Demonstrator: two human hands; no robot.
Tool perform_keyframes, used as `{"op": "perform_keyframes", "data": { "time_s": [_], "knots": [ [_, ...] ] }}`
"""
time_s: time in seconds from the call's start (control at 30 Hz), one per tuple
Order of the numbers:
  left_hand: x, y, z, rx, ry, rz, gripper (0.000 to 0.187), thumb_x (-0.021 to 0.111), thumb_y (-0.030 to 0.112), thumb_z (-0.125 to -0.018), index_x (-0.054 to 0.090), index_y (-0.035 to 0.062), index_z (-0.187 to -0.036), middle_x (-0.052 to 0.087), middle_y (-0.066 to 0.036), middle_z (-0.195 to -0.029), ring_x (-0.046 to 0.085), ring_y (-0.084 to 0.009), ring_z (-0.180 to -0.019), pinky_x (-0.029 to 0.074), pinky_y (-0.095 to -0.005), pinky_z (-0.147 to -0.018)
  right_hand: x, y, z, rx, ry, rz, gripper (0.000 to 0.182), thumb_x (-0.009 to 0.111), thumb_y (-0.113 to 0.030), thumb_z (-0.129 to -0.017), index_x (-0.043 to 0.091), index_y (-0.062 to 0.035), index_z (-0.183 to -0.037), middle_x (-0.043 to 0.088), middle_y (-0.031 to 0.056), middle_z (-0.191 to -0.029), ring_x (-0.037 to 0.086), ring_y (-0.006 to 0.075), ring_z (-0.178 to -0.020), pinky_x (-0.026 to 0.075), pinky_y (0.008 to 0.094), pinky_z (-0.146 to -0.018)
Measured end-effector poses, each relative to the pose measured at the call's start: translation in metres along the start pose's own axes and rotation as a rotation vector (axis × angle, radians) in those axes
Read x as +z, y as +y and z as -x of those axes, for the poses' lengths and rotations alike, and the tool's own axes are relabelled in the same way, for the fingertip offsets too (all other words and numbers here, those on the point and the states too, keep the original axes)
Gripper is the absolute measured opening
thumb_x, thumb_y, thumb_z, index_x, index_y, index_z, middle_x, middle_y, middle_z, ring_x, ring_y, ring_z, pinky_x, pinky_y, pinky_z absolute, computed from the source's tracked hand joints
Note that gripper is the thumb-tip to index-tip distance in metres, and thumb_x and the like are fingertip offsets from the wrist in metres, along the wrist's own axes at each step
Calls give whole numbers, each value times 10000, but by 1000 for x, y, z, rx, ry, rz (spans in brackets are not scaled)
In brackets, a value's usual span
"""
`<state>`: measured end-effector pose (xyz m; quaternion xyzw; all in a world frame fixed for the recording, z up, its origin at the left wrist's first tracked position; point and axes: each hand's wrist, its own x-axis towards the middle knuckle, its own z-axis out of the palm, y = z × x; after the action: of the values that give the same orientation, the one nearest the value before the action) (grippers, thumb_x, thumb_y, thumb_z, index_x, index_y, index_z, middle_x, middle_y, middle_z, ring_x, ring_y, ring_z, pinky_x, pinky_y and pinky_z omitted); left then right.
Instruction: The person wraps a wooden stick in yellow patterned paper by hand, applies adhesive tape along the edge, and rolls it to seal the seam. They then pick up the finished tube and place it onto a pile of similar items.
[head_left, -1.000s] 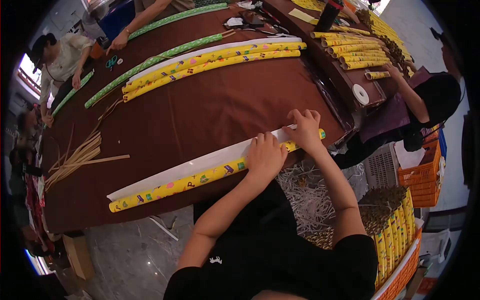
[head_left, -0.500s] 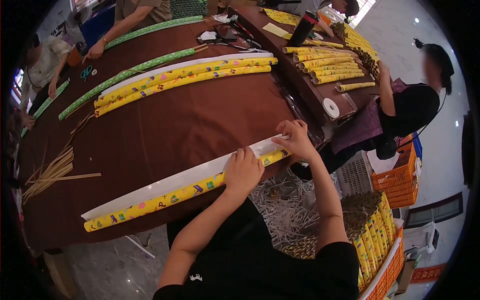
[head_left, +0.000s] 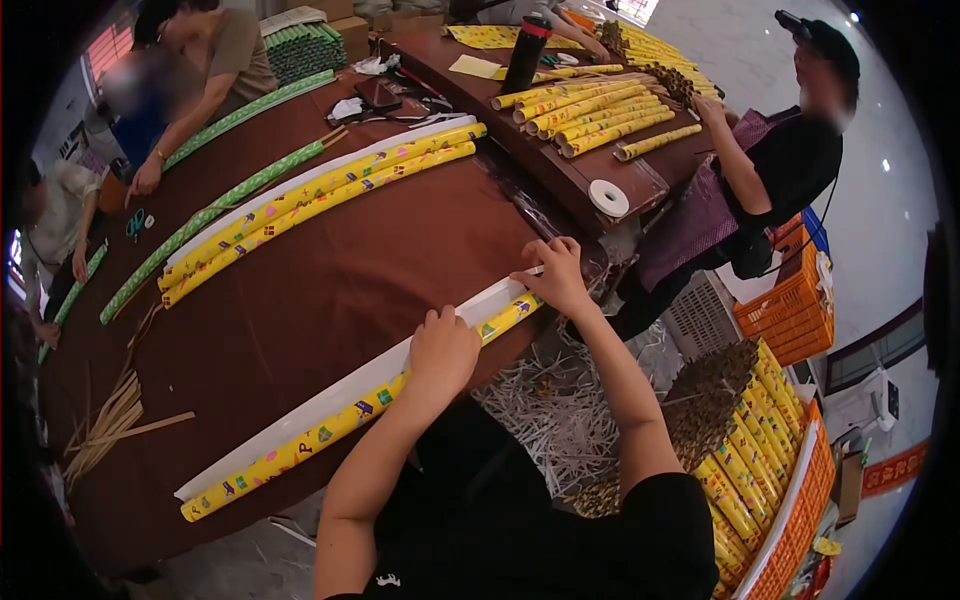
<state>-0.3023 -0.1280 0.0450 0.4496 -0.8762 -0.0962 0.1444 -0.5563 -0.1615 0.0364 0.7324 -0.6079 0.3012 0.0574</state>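
A long roll of yellow printed wrapping paper (head_left: 290,460) with a white inner side lies along the near edge of the brown-covered table (head_left: 400,235). Its white flap (head_left: 300,420) stands out along the far side. My left hand (head_left: 445,352) is curled over the middle of the roll, fingertips at the flap. At the right end, my right hand (head_left: 555,275) pinches the white edge between thumb and fingers. Whatever is inside the roll is hidden.
Finished-looking yellow rolls (head_left: 330,205) and a green roll (head_left: 215,210) lie farther back. Thin bamboo strips (head_left: 115,420) are at the left. A co-worker (head_left: 780,150) stands right, by stacked yellow tubes (head_left: 600,115). Paper shreds (head_left: 560,410) and an orange crate (head_left: 790,510) are below.
The camera view has turned, so the far tables and people appear shifted left. Both hands stay on the yellow roll, with the right one still pinching its white edge.
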Motion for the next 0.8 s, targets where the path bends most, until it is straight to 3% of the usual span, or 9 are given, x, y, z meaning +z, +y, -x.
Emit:
{"op": "perform_keyframes", "data": {
  "time_s": [0.1, 0.2, 0.27, 0.37, 0.43, 0.5, 0.6, 0.73, 0.8],
  "knots": [
    [-17, -9, -30, 36, -159, -17, 224, 618, 183, -876, 650, -15, -975, 620, -155, -1013, 596, -342, -992, 515, -431, -844, -2, -8, 2, -11, 39, 33, 402, 852, -269, -655, 626, -119, -951, 604, 10, -828, 561, 215, -866, 317, 427, -1012],
    [-5, -7, -68, 10, -96, 91, 160, 647, 127, -860, 656, 1, -959, 627, -164, -1012, 599, -353, -1027, 510, -460, -840, -1, -10, 3, 6, 44, 44, 385, 842, -265, -664, 626, -121, -948, 613, 9, -822, 561, 214, -877, 313, 440, -1028],
    [-8, -6, -89, 4, -205, 150, 184, 698, 134, -832, 650, 8, -957, 645, -184, -1027, 615, -356, -1040, 510, -457, -848, 2, -8, 5, 12, 53, 33, 372, 836, -264, -671, 626, -122, -943, 617, 9, -817, 561, 212, -879, 311, 446, -1036],
    [9, -13, -120, 23, -343, 224, 224, 702, 158, -793, 703, 29, -977, 698, -195, -1042, 689, -324, -958, 543, -424, -840, 6, -4, 9, -19, 119, 36, 367, 814, -285, -686, 609, -126, -947, 596, 27, -763, 568, 209, -879, 312, 464, -1016],
    [19, -15, -131, -19, -416, 434, 251, 770, 223, -749, 743, 49, -927, 723, -176, -952, 703, -320, -900, 546, -412, -826, 8, -3, 11, -31, 141, 34, 360, 810, -287, -691, 604, -131, -942, 603, 34, -773, 570, 222, -900, 311, 465, -1013],
    [33, -21, -133, -17, -371, 485, 237, 782, 202, -744, 756, 14, -885, 731, -172, -880, 715, -293, -829, 547, -386, -781, 8, -4, 13, -9, 144, 26, 357, 807, -286, -693, 603, -133, -942, 606, 38, -782, 570, 226, -911, 307, 469, -1020],
    [31, -16, -127, -52, -327, 770, 224, 762, 116, -782, 735, -52, -929, 731, -137, -835, 692, -171, -779, 532, -313, -726, 7, -5, 15, 12, 136, 14, 352, 804, -286, -697, 601, -135, -940, 608, 41, -796, 568, 232, -927, 301, 476, -1034],
    [21, -5, -124, -131, -348, 805, 226, 736, 82, -820, 718, -59, -995, 715, -95, -864, 642, -130, -776, 501, -282, -714, 10, -5, 17, 49, 134, 6, 340, 800, -281, -703, 597, -135, -933, 617, 37, -822, 565, 232, -943, 295, 481, -1052],
    [35, -10, -126, -112, -316, 1013, 243, 714, 38, -825, 695, -86, -1033, 722, -104, -900, 663, -134, -825, 508, -271, -744, 13, -5, 19, 76, 146, -5, 335, 799, -281, -707, 597, -135, -930, 618, 34, -824, 566, 233, -946, 296, 481, -1051]
  ]
}}
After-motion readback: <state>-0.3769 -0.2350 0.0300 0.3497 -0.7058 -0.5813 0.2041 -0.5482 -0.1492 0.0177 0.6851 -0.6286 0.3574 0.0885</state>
